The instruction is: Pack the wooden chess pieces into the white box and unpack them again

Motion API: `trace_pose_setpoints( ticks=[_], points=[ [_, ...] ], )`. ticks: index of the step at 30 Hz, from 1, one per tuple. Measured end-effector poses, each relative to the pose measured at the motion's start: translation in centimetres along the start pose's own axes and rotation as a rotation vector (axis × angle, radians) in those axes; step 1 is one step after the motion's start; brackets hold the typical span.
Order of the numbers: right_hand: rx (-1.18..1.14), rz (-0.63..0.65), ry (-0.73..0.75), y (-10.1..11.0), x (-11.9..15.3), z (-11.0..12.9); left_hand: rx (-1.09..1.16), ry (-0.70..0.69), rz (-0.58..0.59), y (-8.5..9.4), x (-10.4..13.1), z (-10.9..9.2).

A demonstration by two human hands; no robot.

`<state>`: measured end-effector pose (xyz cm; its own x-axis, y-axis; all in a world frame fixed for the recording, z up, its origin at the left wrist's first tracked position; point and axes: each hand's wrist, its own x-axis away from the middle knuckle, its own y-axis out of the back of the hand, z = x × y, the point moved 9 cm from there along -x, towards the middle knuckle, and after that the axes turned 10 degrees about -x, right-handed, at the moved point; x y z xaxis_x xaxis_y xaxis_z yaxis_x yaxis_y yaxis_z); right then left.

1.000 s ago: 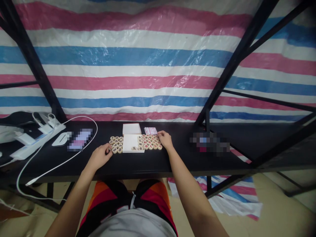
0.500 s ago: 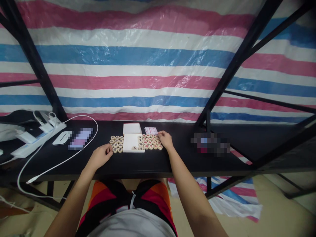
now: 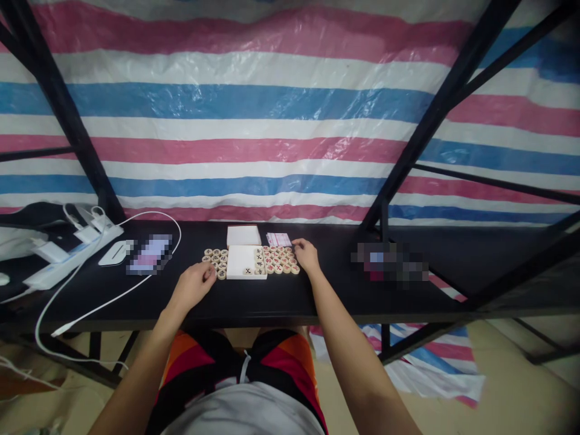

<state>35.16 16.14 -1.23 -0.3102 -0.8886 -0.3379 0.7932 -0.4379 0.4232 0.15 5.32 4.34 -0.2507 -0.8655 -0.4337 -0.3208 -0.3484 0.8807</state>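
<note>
Round wooden Chinese chess pieces lie in two groups beside a shallow white box. The black-marked pieces are left of it, the red-marked pieces right of it. Several black-marked pieces sit inside along the box's right and lower edges. My left hand is closed, its fingertips on the lower-left piece of the black group, which they mostly hide. My right hand rests at the upper right corner of the red group, fingers curled together; whether a piece is in them is hidden.
Behind the box lie its white lid and a pink-and-white folded paper. To the left are a blurred phone, a white device, a power strip and a white cable. Blurred items lie right, near a black frame post.
My left hand has moved right, from beside the black-marked group onto its lower-left piece. My right hand has stayed nearly still at the corner of the red-marked group.
</note>
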Motion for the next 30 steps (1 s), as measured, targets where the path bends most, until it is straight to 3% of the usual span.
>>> trace_pose_setpoints(
  ticks=[5, 10, 16, 21, 26, 30],
  points=[
    [0.007, 0.014, -0.022, 0.1, 0.2, 0.3, -0.003, -0.183, -0.023, -0.7, -1.8, -5.3],
    [0.001, 0.026, -0.026, 0.1, 0.3, 0.4, -0.088, -0.219, 0.249, -3.4, -4.6, -8.6],
    [0.011, 0.036, -0.036, 0.0, 0.3, 0.4, -0.182, -0.045, 0.473, -5.5, -6.1, -7.8],
    [0.026, 0.045, -0.031, -0.1, 0.3, 0.5, -0.233, 0.050, 0.593, -6.1, -6.5, -7.4],
    [0.017, 0.042, -0.036, 0.0, 0.3, 0.4, -0.262, 0.047, 0.500, -5.0, -7.3, -7.7],
    [-0.003, 0.039, -0.036, 0.0, 0.3, 0.5, -0.166, 0.094, 0.342, -2.4, -7.7, -5.0]
  ],
)
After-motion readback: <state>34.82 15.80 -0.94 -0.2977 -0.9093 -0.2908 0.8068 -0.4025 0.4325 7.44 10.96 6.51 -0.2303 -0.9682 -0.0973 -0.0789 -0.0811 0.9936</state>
